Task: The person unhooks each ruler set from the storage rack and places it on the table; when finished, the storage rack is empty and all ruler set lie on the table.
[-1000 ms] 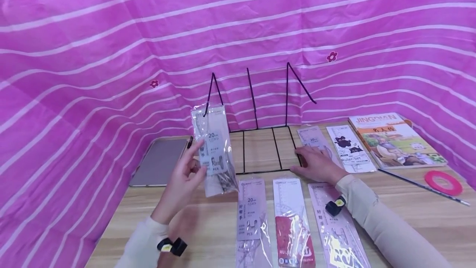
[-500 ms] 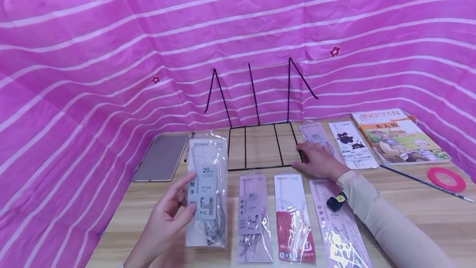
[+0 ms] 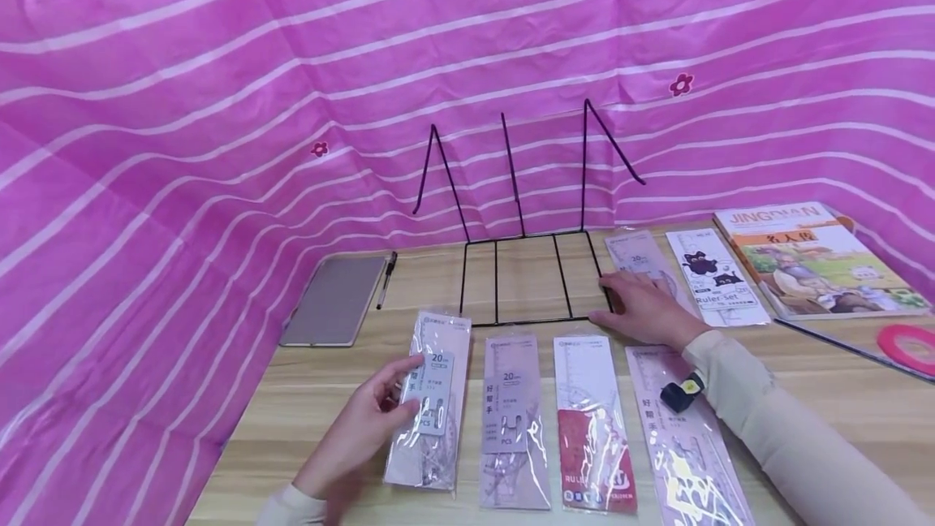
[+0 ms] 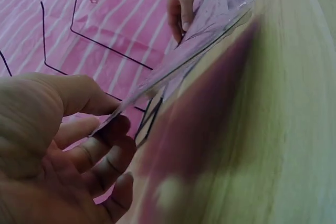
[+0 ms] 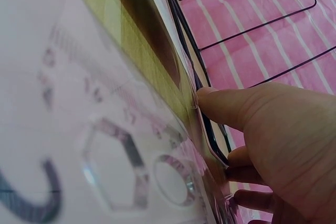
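Observation:
My left hand (image 3: 361, 424) pinches the left edge of a clear packet of rulers (image 3: 447, 449) between thumb and fingers, its label reading 20. In the left wrist view this packet (image 4: 178, 66) is tilted over the wood, casting a shadow. Right of it lie three more ruler packets in a row: a pinkish one (image 3: 511, 396), one with a red lower half (image 3: 595, 453) and another pinkish one (image 3: 675, 420). My right hand (image 3: 646, 311) grips the front right corner of a black wire rack (image 3: 496, 282), whose prongs rise at the back.
Behind my right hand lie another ruler packet (image 3: 635, 254) and a cat-printed ruler set (image 3: 704, 270). A picture-covered book (image 3: 818, 266), a dark thin stick (image 3: 840, 347) and a pink ring (image 3: 888, 346) are at right. A grey tablet-like slab (image 3: 334, 299) and a pen (image 3: 387, 278) lie at left.
My left hand has brought the ruler packet off the rack's left prong, forward and down to the left end of the front row. The right hand has stayed at the rack's corner.

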Demonstrator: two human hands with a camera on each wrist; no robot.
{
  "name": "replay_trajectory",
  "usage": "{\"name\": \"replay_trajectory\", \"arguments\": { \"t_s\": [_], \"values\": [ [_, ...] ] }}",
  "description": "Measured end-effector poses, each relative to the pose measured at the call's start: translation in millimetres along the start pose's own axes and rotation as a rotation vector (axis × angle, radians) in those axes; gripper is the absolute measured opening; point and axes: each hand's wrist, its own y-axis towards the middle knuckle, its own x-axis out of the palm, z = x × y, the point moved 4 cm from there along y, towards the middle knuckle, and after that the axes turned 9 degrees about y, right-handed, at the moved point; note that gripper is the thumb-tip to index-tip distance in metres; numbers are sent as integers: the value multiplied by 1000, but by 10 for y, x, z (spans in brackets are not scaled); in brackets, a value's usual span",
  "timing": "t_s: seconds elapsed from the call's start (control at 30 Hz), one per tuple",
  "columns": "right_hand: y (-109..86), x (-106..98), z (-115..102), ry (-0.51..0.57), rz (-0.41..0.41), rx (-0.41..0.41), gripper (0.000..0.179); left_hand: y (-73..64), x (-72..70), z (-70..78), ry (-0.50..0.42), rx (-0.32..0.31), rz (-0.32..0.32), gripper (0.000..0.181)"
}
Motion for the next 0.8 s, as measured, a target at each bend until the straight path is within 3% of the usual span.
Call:
{"name": "replay_trajectory", "arguments": {
  "t_s": [0.17, 0.47, 0.67, 0.8],
  "values": [
    [-5, 30, -51, 2, 4, -5, 78, -14, 6, -58, 66, -1, -36, 62],
    [-50, 65, -72, 9, -5, 11, 78, -23, -23, -70, 364, 21, 7, 50],
    [-32, 59, -63, 7, -4, 9, 78, 12, -41, -49, 378, 18, 13, 49],
    [-30, 62, -31, -1, -14, 29, 79, 131, -101, -4, 369, 16, 28, 51]
  ]
}}
